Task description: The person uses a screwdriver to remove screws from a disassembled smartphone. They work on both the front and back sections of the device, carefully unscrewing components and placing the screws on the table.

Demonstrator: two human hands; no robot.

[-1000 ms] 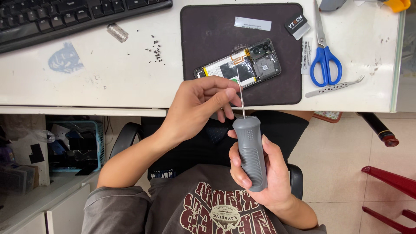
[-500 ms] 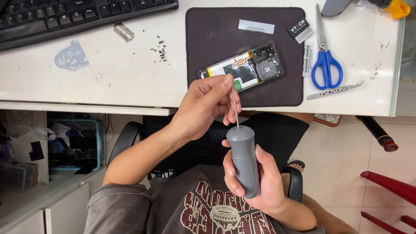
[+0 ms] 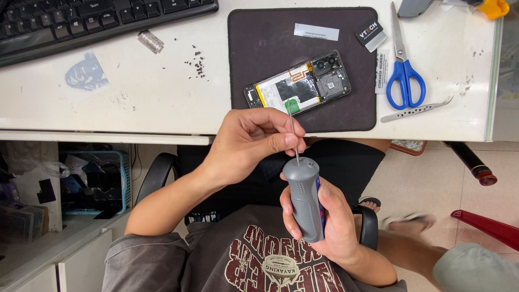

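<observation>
Head view: my right hand [image 3: 324,216] gripped the grey screwdriver handle [image 3: 305,197] upright in my lap, steadying it while my left hand [image 3: 254,140] pinched its thin bit [image 3: 292,130]. Beyond, an opened phone [image 3: 298,82] lay on a dark mat [image 3: 259,48] on the white desk [image 3: 135,97]; keyboard [image 3: 81,21], blue scissors [image 3: 403,70], tweezers [image 3: 415,110].

Counter [image 3: 135,103]: I find open room left of mat [image 3: 254,70]; keyboard [image 3: 81,21] and scissors [image 3: 403,70] flank it.
</observation>
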